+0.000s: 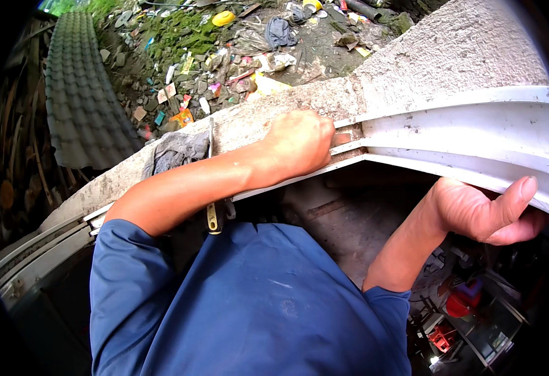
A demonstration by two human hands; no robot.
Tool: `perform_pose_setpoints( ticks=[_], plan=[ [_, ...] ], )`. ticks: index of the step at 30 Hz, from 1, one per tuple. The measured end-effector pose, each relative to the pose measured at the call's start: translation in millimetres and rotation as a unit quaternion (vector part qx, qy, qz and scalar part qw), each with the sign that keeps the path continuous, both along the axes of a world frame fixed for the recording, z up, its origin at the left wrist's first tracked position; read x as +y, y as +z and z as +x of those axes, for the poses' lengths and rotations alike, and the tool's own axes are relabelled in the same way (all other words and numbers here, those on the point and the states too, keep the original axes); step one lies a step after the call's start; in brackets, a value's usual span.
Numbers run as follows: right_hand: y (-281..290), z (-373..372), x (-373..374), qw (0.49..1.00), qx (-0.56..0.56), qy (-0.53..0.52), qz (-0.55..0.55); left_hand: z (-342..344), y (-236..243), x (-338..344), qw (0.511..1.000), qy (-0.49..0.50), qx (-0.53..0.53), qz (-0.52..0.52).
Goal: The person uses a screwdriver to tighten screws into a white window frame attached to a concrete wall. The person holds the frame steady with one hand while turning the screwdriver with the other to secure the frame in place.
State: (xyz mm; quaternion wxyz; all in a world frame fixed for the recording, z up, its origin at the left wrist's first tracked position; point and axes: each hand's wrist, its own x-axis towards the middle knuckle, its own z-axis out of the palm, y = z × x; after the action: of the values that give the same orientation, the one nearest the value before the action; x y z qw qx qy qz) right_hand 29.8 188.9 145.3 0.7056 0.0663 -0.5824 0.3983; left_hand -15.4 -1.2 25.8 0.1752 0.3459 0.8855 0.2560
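Observation:
My left hand (300, 143) is closed in a fist over the white window track (400, 161), at the bend near the sill's middle; what its fingers enclose is hidden. A narrow reddish-brown strip shows between the rails beside the knuckles. Below the wide white frame section on the right, my right hand (484, 216) has its thumb stretched out and nothing visible in it. Its wrist side is at or close to the frame's lower edge. Under my left forearm a thin-bladed tool with a yellow and black handle (212, 218) lies across the track, its middle hidden.
A crumpled grey cloth (183, 149) rests on the rough concrete sill (237, 133). Outside lie scattered litter, rubble and a ribbed grey roof (80, 94). Below on the right are a red container (461, 302) and other cluttered items in dim light.

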Motion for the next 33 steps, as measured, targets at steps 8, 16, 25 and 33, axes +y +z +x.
perform_pose_setpoints(
  ticks=[8,16,25,33],
  plan=[
    [-3.2,1.3,3.2,1.0,0.014,-0.007,-0.01,1.6,-2.1,24.1,0.999,-0.024,-0.007,0.02],
    [-1.3,-4.5,-1.8,1.0,0.025,-0.009,-0.008,8.5,-25.3,23.7,0.995,0.046,-0.053,0.075],
    [2.0,-5.9,-6.1,1.0,0.025,0.001,-0.015,-3.4,-15.9,28.8,0.994,0.03,-0.06,0.088],
    [1.8,-7.9,-12.8,0.999,0.027,-0.007,-0.025,-13.2,-2.9,29.7,0.995,0.011,-0.071,0.062]
  ],
)
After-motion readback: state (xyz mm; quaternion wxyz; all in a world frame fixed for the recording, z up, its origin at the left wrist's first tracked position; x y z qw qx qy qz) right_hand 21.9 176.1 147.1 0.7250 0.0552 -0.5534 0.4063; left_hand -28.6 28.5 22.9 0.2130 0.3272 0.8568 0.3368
